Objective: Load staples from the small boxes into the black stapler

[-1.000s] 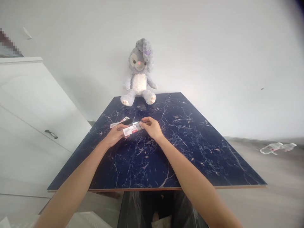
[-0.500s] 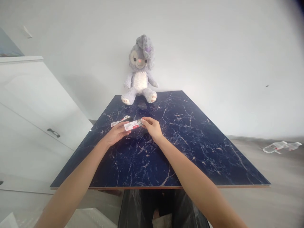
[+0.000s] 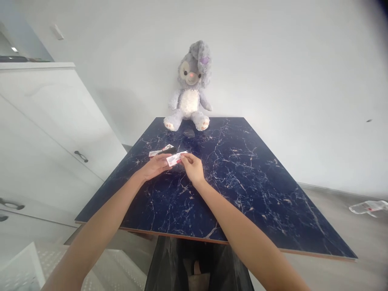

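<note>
A small white box with red print (image 3: 173,160) is held a little above the dark blue marbled table (image 3: 242,178). My left hand (image 3: 154,166) grips its left end, thumb on the near face and fingers behind. At its right end, the thumb and fingers of my right hand (image 3: 193,167) are closed on the box. Just beyond my left hand lies another white-and-red piece, box-like or card-like (image 3: 154,153), partly covered. A dark, narrow object (image 3: 168,151) rests against it; its kind is unclear.
A grey plush rabbit (image 3: 190,101) sits at the table's far edge against the wall. White cabinets (image 3: 51,133) with dark handles stand on the left. A clear plastic item (image 3: 368,207) lies on the floor at right.
The view has swung slightly left, so the scene sits further right. My right fingers now lie over more of the box's front face; both hands keep hold of it.
</note>
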A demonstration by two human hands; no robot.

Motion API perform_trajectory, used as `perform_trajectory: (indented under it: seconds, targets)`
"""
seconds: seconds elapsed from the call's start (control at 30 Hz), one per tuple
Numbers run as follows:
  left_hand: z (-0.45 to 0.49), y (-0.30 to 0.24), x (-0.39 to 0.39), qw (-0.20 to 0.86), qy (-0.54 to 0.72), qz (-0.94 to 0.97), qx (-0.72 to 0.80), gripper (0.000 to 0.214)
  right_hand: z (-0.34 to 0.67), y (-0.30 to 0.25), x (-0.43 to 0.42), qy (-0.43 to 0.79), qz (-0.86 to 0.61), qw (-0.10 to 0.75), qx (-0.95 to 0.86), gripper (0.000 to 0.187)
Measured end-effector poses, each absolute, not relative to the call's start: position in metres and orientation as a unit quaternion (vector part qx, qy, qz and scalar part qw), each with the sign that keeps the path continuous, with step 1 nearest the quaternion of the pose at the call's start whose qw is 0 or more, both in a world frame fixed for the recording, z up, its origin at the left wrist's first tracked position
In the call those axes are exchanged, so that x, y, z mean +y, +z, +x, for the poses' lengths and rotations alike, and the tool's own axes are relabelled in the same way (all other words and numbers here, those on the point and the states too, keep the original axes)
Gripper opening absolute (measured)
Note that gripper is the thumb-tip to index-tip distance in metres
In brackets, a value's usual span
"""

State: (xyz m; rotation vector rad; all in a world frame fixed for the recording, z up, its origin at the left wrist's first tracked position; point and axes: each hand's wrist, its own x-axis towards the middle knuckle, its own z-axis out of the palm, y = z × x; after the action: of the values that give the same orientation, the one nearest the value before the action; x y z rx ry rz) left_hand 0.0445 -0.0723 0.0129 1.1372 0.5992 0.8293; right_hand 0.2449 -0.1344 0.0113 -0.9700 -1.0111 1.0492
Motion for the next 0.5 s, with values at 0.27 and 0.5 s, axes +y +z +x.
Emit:
perform_trajectory:
  seconds: [0.27,0.5]
  targets:
    - [0.051,0.018,-0.078,0.700,0.354,0.556,0.275,0.050,0.251,0.022,-0.142,0.344,-0.482,0.569,-0.571,0.024]
    - [0.043,0.051,-0.085,0.664,0.367,0.603,0.248,0.044,0.255,0.014,-0.136,0.289,-0.487,0.559,-0.606,0.026]
